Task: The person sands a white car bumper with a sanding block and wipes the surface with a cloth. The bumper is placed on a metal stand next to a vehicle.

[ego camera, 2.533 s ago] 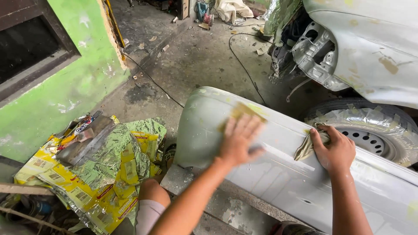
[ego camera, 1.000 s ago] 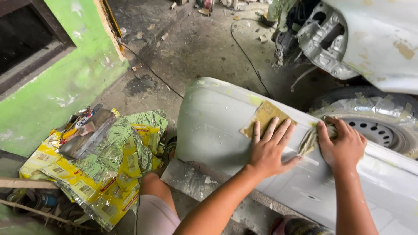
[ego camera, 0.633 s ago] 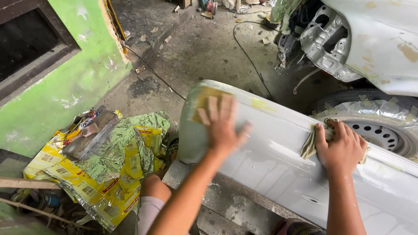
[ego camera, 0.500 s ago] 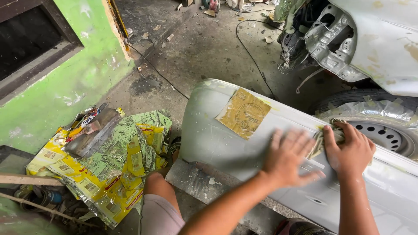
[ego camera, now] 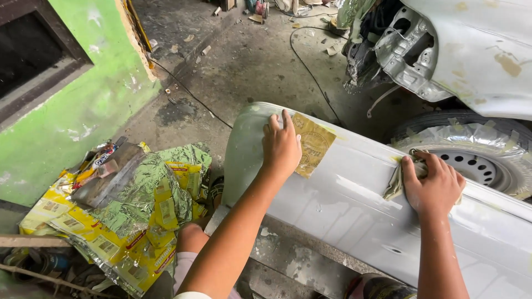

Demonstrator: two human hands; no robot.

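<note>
Left hand: the left hand (ego camera: 281, 145) lies flat, fingers spread, on the sandpaper (ego camera: 312, 143) atop the panel (ego camera: 343, 210).
Right hand: the right hand (ego camera: 435, 184) clutches a rag (ego camera: 397, 180) against the panel's edge.
Behind: tyre (ego camera: 487, 158).
Floor: foil wrappers (ego camera: 138, 205).

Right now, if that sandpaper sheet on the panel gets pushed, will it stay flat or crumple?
The sandpaper sheet looks thin, probably floppy; it follows the panel curve. Pressed under the left hand, it likely slides rather than crumples.
</note>
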